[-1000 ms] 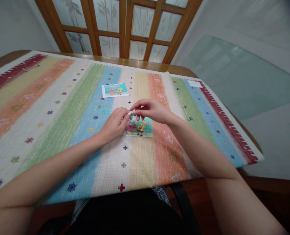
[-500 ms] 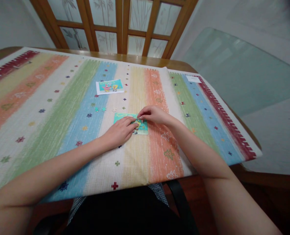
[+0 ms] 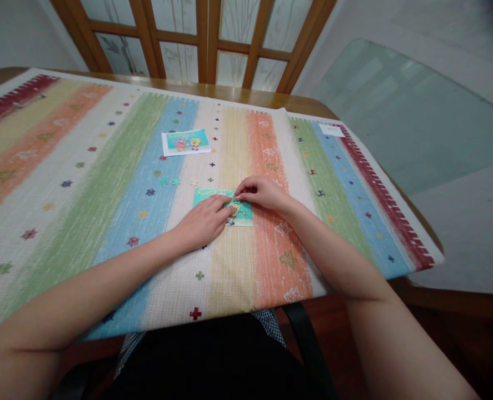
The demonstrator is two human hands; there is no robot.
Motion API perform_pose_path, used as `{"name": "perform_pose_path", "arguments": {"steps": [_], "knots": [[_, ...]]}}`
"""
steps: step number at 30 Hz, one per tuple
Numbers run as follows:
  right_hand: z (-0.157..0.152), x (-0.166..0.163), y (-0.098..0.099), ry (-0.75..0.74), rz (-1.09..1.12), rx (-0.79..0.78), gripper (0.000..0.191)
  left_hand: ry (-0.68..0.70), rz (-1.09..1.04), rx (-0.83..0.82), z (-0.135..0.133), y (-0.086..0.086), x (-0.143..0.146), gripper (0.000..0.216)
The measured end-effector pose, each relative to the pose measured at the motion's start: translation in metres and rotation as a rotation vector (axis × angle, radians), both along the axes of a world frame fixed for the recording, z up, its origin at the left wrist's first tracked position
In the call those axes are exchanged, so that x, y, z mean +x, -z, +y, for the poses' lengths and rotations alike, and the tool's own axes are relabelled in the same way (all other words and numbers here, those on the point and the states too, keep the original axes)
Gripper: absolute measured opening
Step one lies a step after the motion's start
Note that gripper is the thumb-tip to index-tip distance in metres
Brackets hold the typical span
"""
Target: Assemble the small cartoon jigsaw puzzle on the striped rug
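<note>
A small jigsaw puzzle [image 3: 243,219] with a turquoise cartoon picture lies flat on the striped tablecloth in front of me. My left hand [image 3: 207,221] rests on its left part, palm down, fingers stretched out and covering much of the picture. Over the upper right part, my right hand [image 3: 258,192] pinches a small puzzle piece [image 3: 235,197] between thumb and forefinger, mostly hidden by the fingertips. Left of the puzzle's top edge are loose turquoise puzzle pieces [image 3: 175,182] and a pale puzzle piece [image 3: 194,183].
A printed card [image 3: 187,143] with a similar cartoon picture lies beyond the loose pieces. Near the far right corner is a small white paper [image 3: 332,130]. The patterned tablecloth [image 3: 229,266] covers the wooden table, whose front edge is close to my lap.
The view has tilted slightly. My right hand's fingertips have shifted a little on the upper part of the puzzle, while my left hand stays resting on it.
</note>
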State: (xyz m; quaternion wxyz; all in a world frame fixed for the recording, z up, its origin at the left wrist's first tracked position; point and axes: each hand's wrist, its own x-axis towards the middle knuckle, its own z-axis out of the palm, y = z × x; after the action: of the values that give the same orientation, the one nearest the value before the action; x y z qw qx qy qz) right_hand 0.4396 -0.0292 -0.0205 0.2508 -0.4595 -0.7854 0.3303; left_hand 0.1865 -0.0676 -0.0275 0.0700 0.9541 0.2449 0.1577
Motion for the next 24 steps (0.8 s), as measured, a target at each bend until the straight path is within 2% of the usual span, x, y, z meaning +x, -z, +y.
{"name": "perform_pose_path", "arguments": {"steps": [4,8,14,19,24], "knots": [[-0.003,0.0,0.005,-0.011,0.016,0.178,0.011,-0.014,0.014,0.002,0.0,-0.001,0.0,0.033],[-0.015,0.005,0.0,0.074,-0.042,0.269,0.017,-0.023,0.042,0.004,0.0,-0.002,0.001,0.033],[-0.054,0.005,-0.003,0.031,-0.386,0.449,0.028,-0.046,0.105,0.007,0.0,-0.002,0.0,0.044],[-0.069,-0.008,-0.011,0.084,-0.622,0.501,0.03,-0.045,0.158,0.033,0.0,-0.004,0.006,0.048],[-0.048,-0.01,-0.034,0.005,-0.649,0.45,0.024,-0.059,0.06,0.027,0.002,-0.008,0.006,0.041]]}}
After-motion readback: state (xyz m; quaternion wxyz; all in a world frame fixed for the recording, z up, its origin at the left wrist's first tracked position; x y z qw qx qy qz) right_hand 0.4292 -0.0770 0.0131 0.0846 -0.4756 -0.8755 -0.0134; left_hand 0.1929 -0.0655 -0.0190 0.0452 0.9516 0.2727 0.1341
